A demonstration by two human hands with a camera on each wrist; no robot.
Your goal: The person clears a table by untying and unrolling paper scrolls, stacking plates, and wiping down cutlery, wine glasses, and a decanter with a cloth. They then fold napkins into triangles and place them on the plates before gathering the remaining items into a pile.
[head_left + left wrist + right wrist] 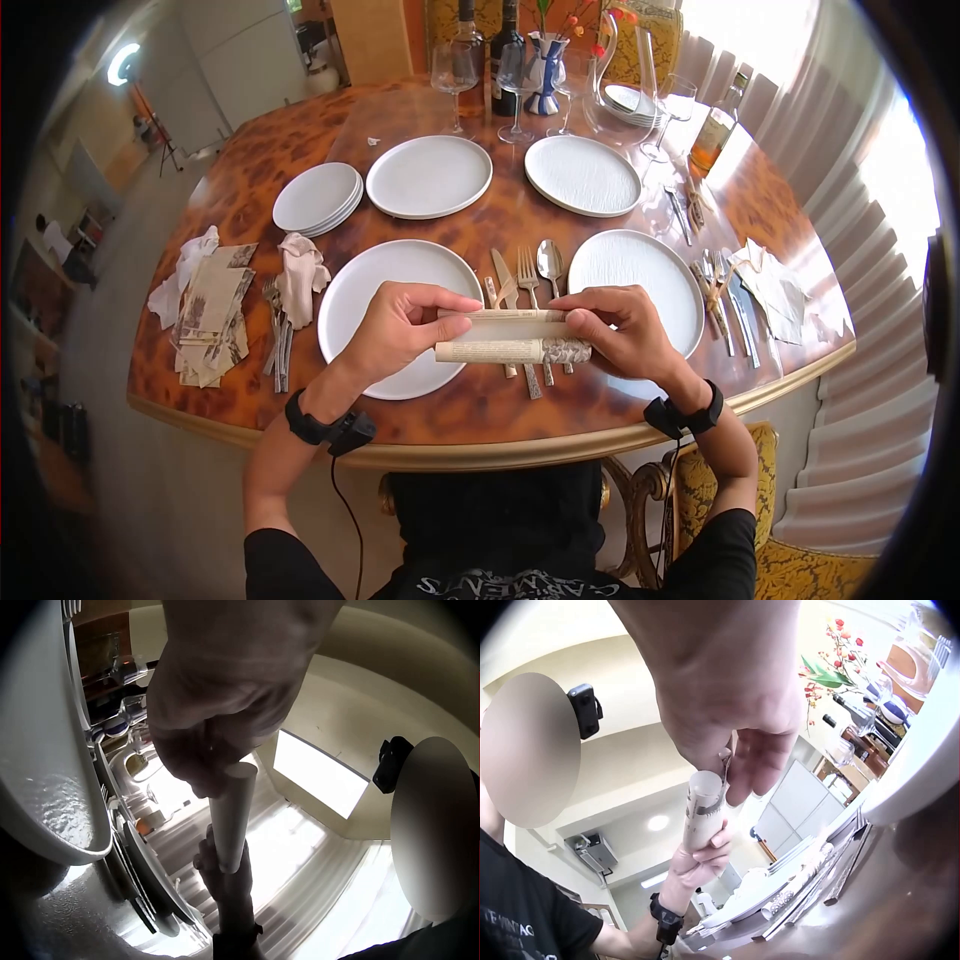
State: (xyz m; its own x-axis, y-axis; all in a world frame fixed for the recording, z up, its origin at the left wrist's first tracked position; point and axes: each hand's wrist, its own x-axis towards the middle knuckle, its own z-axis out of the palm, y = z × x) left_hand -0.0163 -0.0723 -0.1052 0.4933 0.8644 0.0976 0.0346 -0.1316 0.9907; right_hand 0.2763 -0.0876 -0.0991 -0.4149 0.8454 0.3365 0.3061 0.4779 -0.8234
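Observation:
A printed cream paper or cloth [490, 351], partly rolled into a tube along its near side, is stretched level between two hands above the table. The left hand [407, 325] pinches its left end between thumb and fingers. At the other end the right hand [622, 330] pinches the far edge near the grey patterned part. In the right wrist view the tube [705, 814] shows a round hollow end. Below the hands lie a knife, a fork [528, 272] and a spoon [550, 262], between two white plates [345, 300].
Stacked plates [315, 197] and two more large plates stand farther back. Folded printed pieces [212, 310] and cutlery lie left; cutlery and a pale napkin [775, 290] lie right. Glasses, bottles [507, 60], a decanter and a flower vase [545, 75] stand at the far edge.

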